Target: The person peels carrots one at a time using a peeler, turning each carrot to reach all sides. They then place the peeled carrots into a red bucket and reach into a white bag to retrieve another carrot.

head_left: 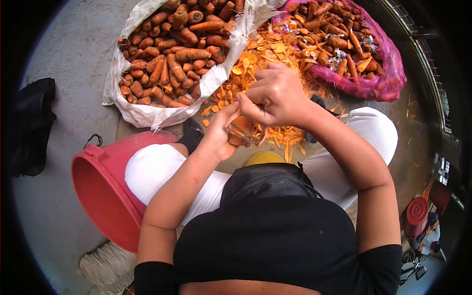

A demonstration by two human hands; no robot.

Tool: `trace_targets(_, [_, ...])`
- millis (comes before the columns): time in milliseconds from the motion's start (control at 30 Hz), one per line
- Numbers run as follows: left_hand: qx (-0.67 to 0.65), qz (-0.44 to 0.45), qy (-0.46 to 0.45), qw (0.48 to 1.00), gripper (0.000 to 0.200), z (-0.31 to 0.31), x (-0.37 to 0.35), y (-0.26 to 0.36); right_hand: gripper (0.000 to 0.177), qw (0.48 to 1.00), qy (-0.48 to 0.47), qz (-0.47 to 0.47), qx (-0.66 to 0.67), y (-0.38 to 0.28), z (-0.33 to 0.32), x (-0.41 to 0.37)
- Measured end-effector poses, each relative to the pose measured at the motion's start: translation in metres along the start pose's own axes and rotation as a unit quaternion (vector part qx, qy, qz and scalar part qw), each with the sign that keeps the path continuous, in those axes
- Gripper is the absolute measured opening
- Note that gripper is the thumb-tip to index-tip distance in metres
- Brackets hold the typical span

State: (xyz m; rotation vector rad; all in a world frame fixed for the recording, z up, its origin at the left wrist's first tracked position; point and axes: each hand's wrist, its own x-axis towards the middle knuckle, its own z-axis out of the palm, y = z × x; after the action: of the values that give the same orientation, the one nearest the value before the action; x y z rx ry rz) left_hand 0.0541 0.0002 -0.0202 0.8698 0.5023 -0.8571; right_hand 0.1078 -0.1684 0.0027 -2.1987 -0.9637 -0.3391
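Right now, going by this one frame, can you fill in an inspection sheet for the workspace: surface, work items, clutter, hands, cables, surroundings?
Surface: grey concrete floor, strewn with orange peelings ahead of the knees.
Job's things: carrot in hand, metal peeler against it; white sack full of unpeeled carrots; pink mesh bag also holding carrots.
Clutter: red bucket by the left knee; black cloth at far left.
Hands: left hand closed on the carrot; right hand closed on the peeler.
Cables: nothing seen.
Surroundings: another person at lower right, beside a red round object.
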Motion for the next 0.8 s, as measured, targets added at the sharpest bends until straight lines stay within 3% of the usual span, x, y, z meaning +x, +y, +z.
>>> trace_targets(400, [-0.018, 0.007, 0.041, 0.999, 0.042, 0.018, -0.011, 0.005, 0.035, 1.000, 0.000, -0.015, 0.004, 0.005, 0.005, -0.001])
trace_targets(500, [0.003, -0.051, -0.009, 0.999, 0.036, -0.001, -0.018, 0.000, 0.029, 0.999, -0.011, 0.018, -0.029, 0.025, 0.001, -0.002])
trace_targets(800, [0.014, -0.028, -0.071, 0.997, 0.037, 0.005, -0.035, 0.006, 0.031, 0.994, 0.045, 0.095, -0.010, 0.052, 0.008, -0.006])
